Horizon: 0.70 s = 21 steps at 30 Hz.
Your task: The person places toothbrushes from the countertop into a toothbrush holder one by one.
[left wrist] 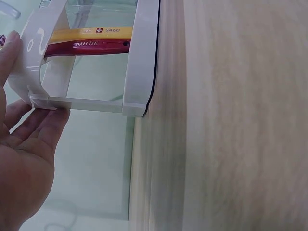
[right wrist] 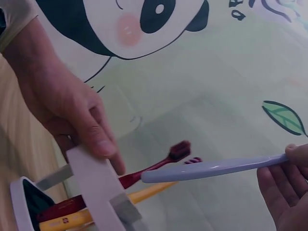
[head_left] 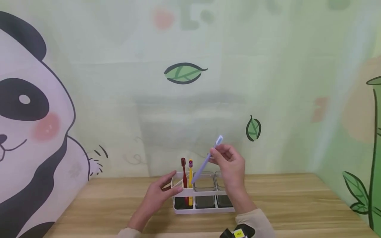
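My right hand (head_left: 233, 170) pinches a lavender toothbrush (head_left: 204, 162) near its head. The brush slants, head up, and its handle end hangs just above the white toothbrush holder (head_left: 208, 193), close to the upright brushes. At the holder's left end my left hand (head_left: 156, 196) grips the upper frame, thumb in front and fingers behind. A dark red toothbrush (head_left: 184, 170) and a yellow toothbrush (head_left: 190, 172) stand side by side in the left compartment, heads up. In the right wrist view the lavender handle (right wrist: 207, 169) crosses in front of their heads.
Two clear cups (head_left: 204, 182) sit in the holder's middle and right sections. The holder stands on a wood-grain table (head_left: 113, 201). Close behind hangs a pale green backdrop (head_left: 104, 86) printed with a panda and leaves.
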Available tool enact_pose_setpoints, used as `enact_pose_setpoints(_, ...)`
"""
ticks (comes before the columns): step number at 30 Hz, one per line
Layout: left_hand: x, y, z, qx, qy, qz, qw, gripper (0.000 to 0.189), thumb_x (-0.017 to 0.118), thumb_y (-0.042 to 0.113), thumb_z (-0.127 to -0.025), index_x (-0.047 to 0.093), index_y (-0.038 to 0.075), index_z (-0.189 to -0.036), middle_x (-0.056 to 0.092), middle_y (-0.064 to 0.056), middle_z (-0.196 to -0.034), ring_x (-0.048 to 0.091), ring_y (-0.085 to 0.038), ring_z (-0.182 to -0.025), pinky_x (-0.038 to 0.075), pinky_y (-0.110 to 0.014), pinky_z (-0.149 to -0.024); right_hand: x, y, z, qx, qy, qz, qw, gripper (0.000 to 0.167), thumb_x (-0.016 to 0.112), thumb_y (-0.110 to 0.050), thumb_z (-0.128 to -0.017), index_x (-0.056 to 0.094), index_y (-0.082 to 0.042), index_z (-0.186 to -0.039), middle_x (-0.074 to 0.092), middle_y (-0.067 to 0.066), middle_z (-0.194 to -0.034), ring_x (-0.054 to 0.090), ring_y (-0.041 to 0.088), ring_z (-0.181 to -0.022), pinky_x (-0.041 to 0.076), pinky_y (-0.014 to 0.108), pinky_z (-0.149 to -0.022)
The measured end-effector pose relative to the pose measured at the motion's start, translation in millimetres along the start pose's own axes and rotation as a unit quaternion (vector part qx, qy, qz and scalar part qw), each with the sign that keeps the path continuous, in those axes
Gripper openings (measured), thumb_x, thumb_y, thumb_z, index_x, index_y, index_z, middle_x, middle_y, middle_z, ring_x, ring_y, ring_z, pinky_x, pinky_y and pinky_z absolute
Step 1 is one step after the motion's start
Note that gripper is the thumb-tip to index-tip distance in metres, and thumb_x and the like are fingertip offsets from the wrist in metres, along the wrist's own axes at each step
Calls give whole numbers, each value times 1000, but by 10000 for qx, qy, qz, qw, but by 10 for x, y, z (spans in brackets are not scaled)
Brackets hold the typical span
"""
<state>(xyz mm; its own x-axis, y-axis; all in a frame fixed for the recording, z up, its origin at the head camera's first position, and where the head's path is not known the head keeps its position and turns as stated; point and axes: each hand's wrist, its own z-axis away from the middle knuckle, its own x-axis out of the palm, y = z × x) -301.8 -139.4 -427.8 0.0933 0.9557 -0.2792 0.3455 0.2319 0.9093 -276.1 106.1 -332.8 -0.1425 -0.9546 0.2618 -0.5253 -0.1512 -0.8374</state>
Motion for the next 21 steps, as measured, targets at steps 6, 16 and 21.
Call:
enact_pose_setpoints(6,26,13,-9,-5,4,-37,10000,68,86,25,-93,59,6,-151,53,-22,-155,50,-46,-142,52,-49,-109,81,135,40,-48,35,126,9999,20,79,-6,-97,68,5,-111,73,15,-102,76,19,-90,66,35,-83)
enact_pose_setpoints(16,-1,-5,-17,18,-32,-100,9999,68,85,25,-93,58,6,-152,53,-21,-155,50,-45,-143,51,-51,-110,174,348,117,156,-210,505,9984,18,80,-11,-97,71,-1,-109,74,11,-102,74,22,-92,66,33,-81)
enact_pose_setpoints(21,2,1,-18,0,-8,-111,9999,67,86,25,-93,58,6,-152,54,-21,-155,50,-45,-142,52,-51,-110,185,407,153,347,-401,634,9966,20,80,-12,-97,71,0,-110,74,11,-105,73,23,-94,66,32,-82)
